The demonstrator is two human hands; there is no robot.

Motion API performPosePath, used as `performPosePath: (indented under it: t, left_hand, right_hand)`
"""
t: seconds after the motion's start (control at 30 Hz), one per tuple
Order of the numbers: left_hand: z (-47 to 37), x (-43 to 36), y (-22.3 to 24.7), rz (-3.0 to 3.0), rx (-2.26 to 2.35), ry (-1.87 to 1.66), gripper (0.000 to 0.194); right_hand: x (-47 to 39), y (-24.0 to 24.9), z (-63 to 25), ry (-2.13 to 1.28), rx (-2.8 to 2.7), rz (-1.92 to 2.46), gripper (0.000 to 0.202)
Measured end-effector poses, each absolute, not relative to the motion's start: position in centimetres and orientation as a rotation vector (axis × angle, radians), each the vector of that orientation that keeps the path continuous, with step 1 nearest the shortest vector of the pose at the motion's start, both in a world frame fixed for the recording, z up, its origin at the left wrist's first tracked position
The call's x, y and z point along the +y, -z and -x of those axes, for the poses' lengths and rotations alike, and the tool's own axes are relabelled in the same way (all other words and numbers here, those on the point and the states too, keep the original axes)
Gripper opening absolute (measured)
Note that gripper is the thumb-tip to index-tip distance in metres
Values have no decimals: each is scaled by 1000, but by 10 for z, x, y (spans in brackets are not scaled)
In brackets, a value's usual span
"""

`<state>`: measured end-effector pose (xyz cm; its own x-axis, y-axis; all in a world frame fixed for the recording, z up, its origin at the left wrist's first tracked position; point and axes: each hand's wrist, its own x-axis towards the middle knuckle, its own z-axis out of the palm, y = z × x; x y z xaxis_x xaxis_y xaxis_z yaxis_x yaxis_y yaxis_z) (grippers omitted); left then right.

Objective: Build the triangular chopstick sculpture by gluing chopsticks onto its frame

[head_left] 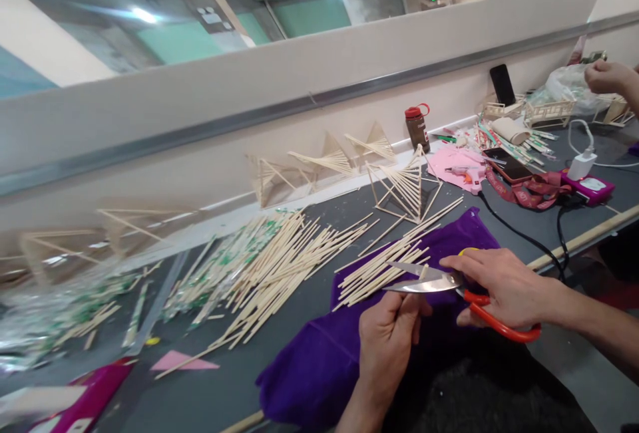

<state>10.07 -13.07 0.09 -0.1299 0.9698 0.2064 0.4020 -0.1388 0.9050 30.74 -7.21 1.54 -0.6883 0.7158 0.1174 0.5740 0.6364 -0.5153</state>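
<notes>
Left fingers [409, 310] pinch thin stick [424, 272] between parted scissors [434, 283] blades, over purple cloth [309, 366]; right fingers [469, 268] grip red handles [519, 335]. I'd judge stick light, stiff, brittle (probably snaps easily): hold just below blades, fingertips clear.

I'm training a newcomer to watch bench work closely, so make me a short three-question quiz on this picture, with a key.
1. Multiple choice: the scissors in the person's right hand have handles of which colour?
A) green
B) red
C) white

2. True or false: the scissors are fully closed.

3. Fill in the blank: just beyond the person's left hand, loose sticks lie across a ____ cloth.

Key:
1. B, red.
2. False; the two blades stand apart.
3. purple
</notes>
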Motion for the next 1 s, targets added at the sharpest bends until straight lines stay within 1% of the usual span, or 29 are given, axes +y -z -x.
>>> performPosePath:
  t: [0.13,0.23,0.43,0.47,0.6,0.73,0.87,0.93,1.0]
  left_hand:
    - [-101,-132,0,-1586,1547,-1208,39]
    - [-102,-134,0,-1581,1533,-1183,41]
    - [-106,-135,1,-1548,1505,-1219,41]
    - [-106,-135,2,-1544,1511,-1219,40]
    - [-107,-136,2,-1527,1561,-1209,37]
    - [-106,-134,0,-1509,1582,-1212,35]
    - [-106,-131,-3,-1437,1581,-1296,20]
    - [-105,-130,-3,-1429,1587,-1319,19]
    - [-104,-130,-3,-1455,1598,-1319,21]
  right_hand:
    - [-73,-18,-307,-668,-2555,1008,76]
    - [-73,-18,-307,-680,-2555,975,74]
    - [-73,-10,-308,-706,-2516,848,49]
    - [-73,-8,-308,-685,-2519,840,48]
    - [-72,-3,-309,-585,-2558,882,54]
    - [-71,-2,-307,-534,-2566,907,49]
    - [-69,-1,-305,-517,-2532,931,45]
    - [-69,-2,-304,-533,-2516,943,44]
    - [-69,-4,-303,-553,-2512,965,46]
